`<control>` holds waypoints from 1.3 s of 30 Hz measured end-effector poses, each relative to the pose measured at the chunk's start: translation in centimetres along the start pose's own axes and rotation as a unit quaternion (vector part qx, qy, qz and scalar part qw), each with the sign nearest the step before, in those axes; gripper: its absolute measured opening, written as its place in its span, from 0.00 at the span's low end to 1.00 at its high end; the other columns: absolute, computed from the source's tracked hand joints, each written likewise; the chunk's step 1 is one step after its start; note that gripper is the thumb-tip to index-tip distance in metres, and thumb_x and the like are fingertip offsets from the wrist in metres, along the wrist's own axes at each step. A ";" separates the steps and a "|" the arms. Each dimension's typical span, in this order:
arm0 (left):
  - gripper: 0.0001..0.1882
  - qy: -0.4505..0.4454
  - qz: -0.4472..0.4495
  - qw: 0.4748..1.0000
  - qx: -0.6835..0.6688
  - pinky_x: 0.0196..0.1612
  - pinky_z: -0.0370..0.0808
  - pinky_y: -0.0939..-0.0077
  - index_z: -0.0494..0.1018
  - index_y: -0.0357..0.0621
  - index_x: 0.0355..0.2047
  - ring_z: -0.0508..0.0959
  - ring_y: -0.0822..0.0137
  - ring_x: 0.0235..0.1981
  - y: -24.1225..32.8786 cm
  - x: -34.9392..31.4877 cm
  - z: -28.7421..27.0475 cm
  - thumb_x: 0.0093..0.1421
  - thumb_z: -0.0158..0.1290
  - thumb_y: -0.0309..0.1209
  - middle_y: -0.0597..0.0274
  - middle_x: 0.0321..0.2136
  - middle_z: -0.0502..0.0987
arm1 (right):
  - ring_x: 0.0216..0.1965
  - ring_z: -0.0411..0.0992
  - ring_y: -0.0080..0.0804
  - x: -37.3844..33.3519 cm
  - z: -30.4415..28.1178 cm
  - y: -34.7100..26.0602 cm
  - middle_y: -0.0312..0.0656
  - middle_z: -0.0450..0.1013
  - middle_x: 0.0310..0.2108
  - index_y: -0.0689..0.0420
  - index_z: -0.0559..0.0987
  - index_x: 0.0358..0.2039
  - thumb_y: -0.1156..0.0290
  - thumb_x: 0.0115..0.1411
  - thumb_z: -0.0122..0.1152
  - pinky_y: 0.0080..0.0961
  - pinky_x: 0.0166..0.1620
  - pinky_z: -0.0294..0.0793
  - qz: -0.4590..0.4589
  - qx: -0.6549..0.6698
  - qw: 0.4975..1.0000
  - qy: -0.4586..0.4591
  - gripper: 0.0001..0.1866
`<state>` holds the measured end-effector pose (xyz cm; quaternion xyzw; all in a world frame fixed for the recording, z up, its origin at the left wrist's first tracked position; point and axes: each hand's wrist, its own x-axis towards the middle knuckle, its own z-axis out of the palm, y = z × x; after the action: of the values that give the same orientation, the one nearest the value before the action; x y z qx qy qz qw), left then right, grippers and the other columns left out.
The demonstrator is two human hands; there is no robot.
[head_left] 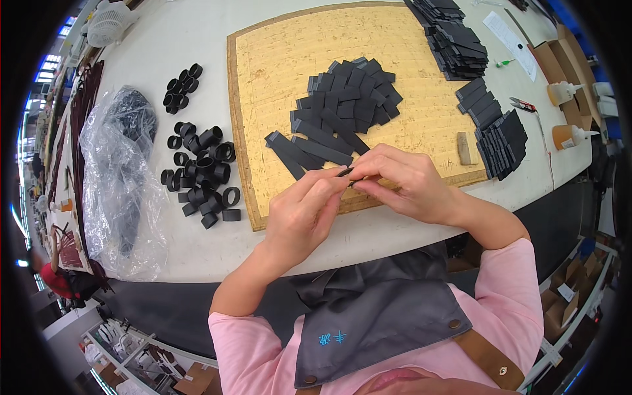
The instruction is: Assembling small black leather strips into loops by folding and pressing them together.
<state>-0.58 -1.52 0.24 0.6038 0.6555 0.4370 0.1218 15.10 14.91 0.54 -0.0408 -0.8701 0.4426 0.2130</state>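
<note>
My left hand (304, 207) and my right hand (409, 183) meet over the near edge of a yellow board (270, 79). Both pinch a small black strip (344, 172) between fingertips; it looks curved, and my fingers hide most of it. Just beyond them, flat black strips (349, 95) lie heaped on the board, with a few longer-looking ones (303, 150) spread toward me. Left of the board, on the white table, sit many short black rings (204, 174), and a smaller cluster of rings (181, 87) lies farther back.
Stacked black strips (454, 39) line the board's right side, and more (503, 145) lie nearer me. A small tan block (467, 149) rests on the board. At right are a cutter (523, 105) and two glue bottles (571, 136). A clear plastic bag (125, 184) lies far left.
</note>
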 end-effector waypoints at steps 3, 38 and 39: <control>0.13 0.010 0.025 0.999 0.025 0.32 0.81 0.72 0.77 0.39 0.41 0.84 0.58 0.33 -0.2 0.0 0.3 0.56 0.60 0.15 0.54 0.40 0.83 | 0.37 0.79 0.32 0.1 0.0 0.1 0.43 0.78 0.38 0.62 0.82 0.38 0.82 0.57 0.70 0.25 0.36 0.82 0.048 0.043 0.998 -0.024 0.08; 0.11 -0.001 -0.183 0.960 -0.213 0.45 0.85 0.75 0.76 0.31 0.43 0.87 0.67 0.40 -0.1 -0.4 1.0 0.62 0.62 0.20 0.55 0.38 0.84 | 0.37 0.76 0.17 0.7 -1.2 1.5 0.33 0.74 0.36 0.64 0.79 0.47 0.77 0.64 0.67 0.17 0.44 0.81 0.279 0.379 0.876 -0.109 0.12; 0.11 -0.003 -0.183 0.960 -0.213 0.45 0.85 0.76 0.76 0.31 0.43 0.87 0.67 0.40 -0.1 -0.4 1.0 0.62 0.62 0.20 0.55 0.38 0.84 | 0.37 0.76 0.17 0.6 -1.2 1.6 0.34 0.74 0.36 0.64 0.79 0.47 0.77 0.64 0.67 0.17 0.44 0.81 0.279 0.383 0.874 -0.110 0.12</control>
<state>0.13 -1.42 -0.58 0.4352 0.6462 0.5350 0.3268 14.83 16.92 0.11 -0.1477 -0.6027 0.7840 -0.0176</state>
